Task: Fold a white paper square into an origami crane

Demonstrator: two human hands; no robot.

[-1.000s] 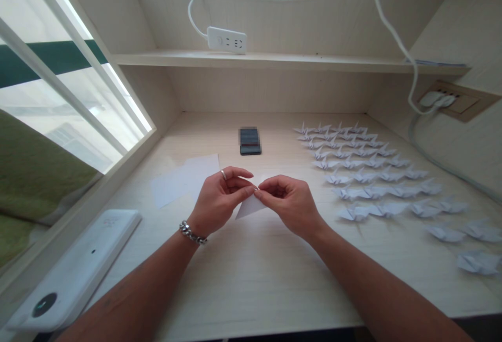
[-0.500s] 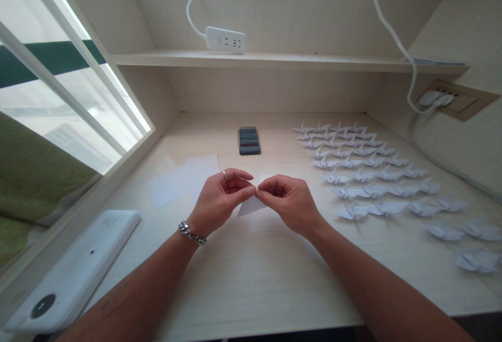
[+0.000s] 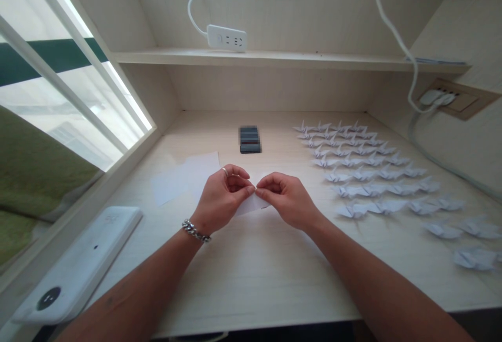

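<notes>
A small folded sheet of white paper point(image 3: 251, 206) is pinched between my two hands above the desk, most of it hidden by the fingers. My left hand point(image 3: 223, 195), with a ring and a chain bracelet, grips the paper between thumb and forefinger. Close beside it, nearly fingertip to fingertip, my right hand point(image 3: 288, 198) pinches the same piece. Just left of my left hand lie loose white paper sheets point(image 3: 180, 177), partly overlapping. Several rows of white paper cranes point(image 3: 368, 174) stand on the desk to the right of my right hand.
A dark, blurred-out box-like object point(image 3: 250, 139) lies beyond my hands. At the left edge rests a long white device point(image 3: 82, 263) with a dark round spot. A power strip point(image 3: 226, 38) sits on the shelf point(image 3: 290, 59), and a cable point(image 3: 396, 33) runs to a wall socket point(image 3: 463, 102).
Both hands stay at nearly the same spot. The folded paper between them has tilted and shows less of its pointed lower part. The camera view has shifted slightly.
</notes>
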